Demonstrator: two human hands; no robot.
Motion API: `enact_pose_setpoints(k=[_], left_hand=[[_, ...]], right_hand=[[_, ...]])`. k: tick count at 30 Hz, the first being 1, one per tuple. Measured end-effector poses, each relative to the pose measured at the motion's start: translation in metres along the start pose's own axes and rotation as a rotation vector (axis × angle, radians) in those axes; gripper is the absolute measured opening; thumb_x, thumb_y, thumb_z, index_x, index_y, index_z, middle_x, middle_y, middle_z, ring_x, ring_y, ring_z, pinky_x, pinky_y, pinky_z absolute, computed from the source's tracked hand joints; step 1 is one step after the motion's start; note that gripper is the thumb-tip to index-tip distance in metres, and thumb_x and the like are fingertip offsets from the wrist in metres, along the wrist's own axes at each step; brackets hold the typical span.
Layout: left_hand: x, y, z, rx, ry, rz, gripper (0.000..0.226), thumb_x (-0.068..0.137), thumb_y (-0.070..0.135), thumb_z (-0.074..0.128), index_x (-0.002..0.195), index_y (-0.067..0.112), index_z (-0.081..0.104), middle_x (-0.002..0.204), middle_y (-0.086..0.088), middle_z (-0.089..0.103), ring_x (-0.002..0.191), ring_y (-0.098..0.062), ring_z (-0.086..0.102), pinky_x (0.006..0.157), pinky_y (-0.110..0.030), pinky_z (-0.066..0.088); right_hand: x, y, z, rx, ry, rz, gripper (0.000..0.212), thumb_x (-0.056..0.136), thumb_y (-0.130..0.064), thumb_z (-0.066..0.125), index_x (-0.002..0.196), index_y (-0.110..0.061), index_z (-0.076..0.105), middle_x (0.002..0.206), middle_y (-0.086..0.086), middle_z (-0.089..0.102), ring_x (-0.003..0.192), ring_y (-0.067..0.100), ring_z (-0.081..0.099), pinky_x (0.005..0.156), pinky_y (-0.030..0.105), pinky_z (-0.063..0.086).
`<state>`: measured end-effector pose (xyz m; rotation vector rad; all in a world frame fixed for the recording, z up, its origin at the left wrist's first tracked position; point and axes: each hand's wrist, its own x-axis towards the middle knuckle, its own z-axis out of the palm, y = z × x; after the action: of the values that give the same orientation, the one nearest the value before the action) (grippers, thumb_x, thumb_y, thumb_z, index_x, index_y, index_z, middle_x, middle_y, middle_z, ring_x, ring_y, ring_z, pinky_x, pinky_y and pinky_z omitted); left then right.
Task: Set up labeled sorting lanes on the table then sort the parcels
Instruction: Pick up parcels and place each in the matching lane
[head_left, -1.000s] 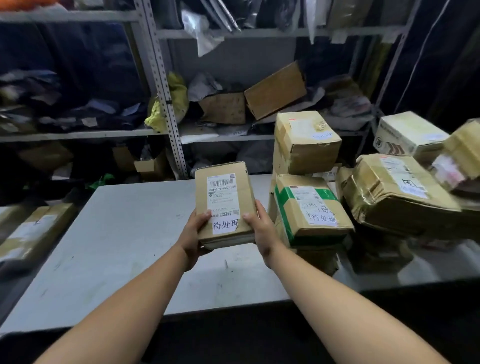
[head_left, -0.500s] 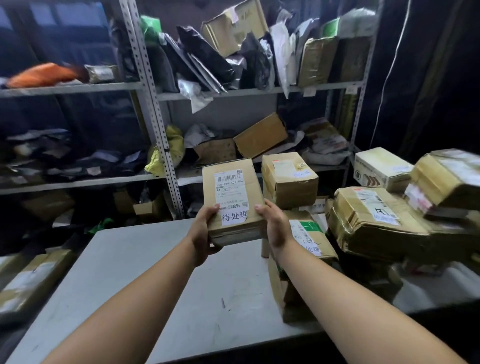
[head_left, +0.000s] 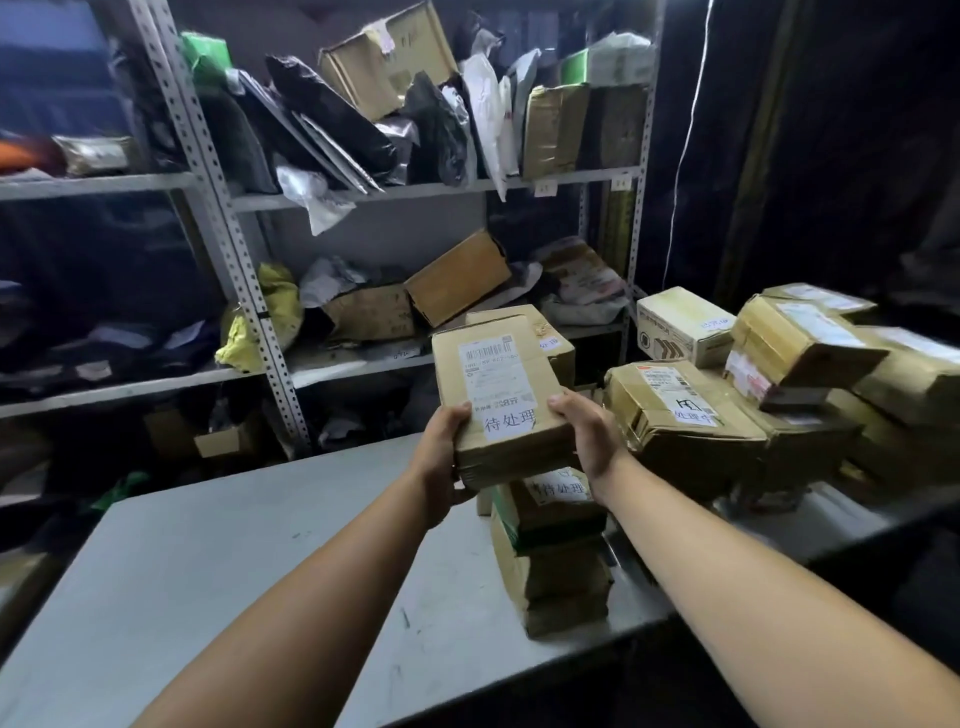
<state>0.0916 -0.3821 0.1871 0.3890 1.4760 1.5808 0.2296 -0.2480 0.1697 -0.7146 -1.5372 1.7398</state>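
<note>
I hold a flat brown cardboard parcel (head_left: 501, 395) with a white shipping label and a handwritten white tag, raised above the grey table (head_left: 218, 571). My left hand (head_left: 441, 452) grips its left near corner and my right hand (head_left: 584, 436) grips its right near edge. Directly beneath it stands a stack of parcels (head_left: 550, 561), the top one with green tape and a similar handwritten tag. Another box (head_left: 550, 338) sits behind, partly hidden by the held parcel.
A heap of taped cardboard parcels (head_left: 727, 410) fills the table's right side. Metal shelving (head_left: 249, 291) behind the table is crammed with boxes and mailer bags. The table's left half shows bare grey surface. Dark curtain at the right.
Both hands have carried the parcel up and to the right, from over the bare table to above the stack. The view has tilted up, showing more shelving.
</note>
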Motion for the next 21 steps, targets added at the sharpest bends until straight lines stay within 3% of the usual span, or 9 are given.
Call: enact_pose_setpoints(k=[3, 5, 11, 16, 21], left_hand=[[0.0, -0.002, 0.007, 0.022, 0.002, 0.011, 0.034, 0.093, 0.048, 0.05, 0.109, 0.021, 0.063, 0.099, -0.005, 0.072, 0.094, -0.021, 0.063, 0.079, -0.036, 0.048], [-0.001, -0.004, 0.009, 0.038, 0.001, 0.016, 0.035, 0.093, 0.05, 0.049, 0.107, 0.021, 0.063, 0.099, -0.005, 0.072, 0.094, -0.021, 0.063, 0.079, -0.035, 0.048], [-0.004, -0.015, 0.018, 0.128, -0.029, 0.081, 0.046, 0.094, 0.055, 0.047, 0.128, 0.026, 0.056, 0.119, -0.007, 0.068, 0.102, -0.022, 0.062, 0.076, -0.036, 0.047], [-0.008, -0.032, 0.027, 0.132, -0.038, 0.058, 0.048, 0.095, 0.058, 0.045, 0.13, 0.027, 0.054, 0.122, -0.007, 0.067, 0.108, -0.023, 0.061, 0.077, -0.036, 0.047], [-0.01, -0.032, 0.034, 0.158, 0.01, 0.068, 0.038, 0.1, 0.052, 0.041, 0.118, 0.022, 0.057, 0.115, -0.003, 0.066, 0.102, -0.019, 0.06, 0.075, -0.034, 0.045]], right_hand=[[0.001, 0.01, -0.007, 0.008, 0.073, 0.035, 0.091, 0.056, -0.068, 0.081, 0.135, -0.026, 0.065, 0.125, 0.008, 0.072, 0.114, 0.03, 0.069, 0.102, 0.053, 0.054], [-0.001, 0.015, -0.012, 0.015, 0.074, 0.029, 0.096, 0.053, -0.072, 0.081, 0.136, -0.029, 0.064, 0.127, 0.006, 0.071, 0.116, 0.03, 0.068, 0.101, 0.052, 0.054], [-0.018, 0.016, -0.027, 0.043, 0.068, -0.037, 0.087, 0.067, -0.057, 0.075, 0.142, -0.016, 0.058, 0.126, 0.013, 0.07, 0.114, 0.029, 0.069, 0.1, 0.048, 0.057], [-0.03, 0.016, -0.039, 0.034, 0.088, 0.0, 0.071, 0.073, -0.049, 0.071, 0.134, -0.013, 0.065, 0.119, 0.011, 0.074, 0.115, 0.031, 0.068, 0.104, 0.051, 0.053], [-0.037, 0.013, -0.036, 0.03, 0.142, 0.082, 0.04, 0.08, -0.042, 0.062, 0.107, -0.016, 0.074, 0.11, 0.014, 0.076, 0.11, 0.034, 0.068, 0.105, 0.052, 0.051]])
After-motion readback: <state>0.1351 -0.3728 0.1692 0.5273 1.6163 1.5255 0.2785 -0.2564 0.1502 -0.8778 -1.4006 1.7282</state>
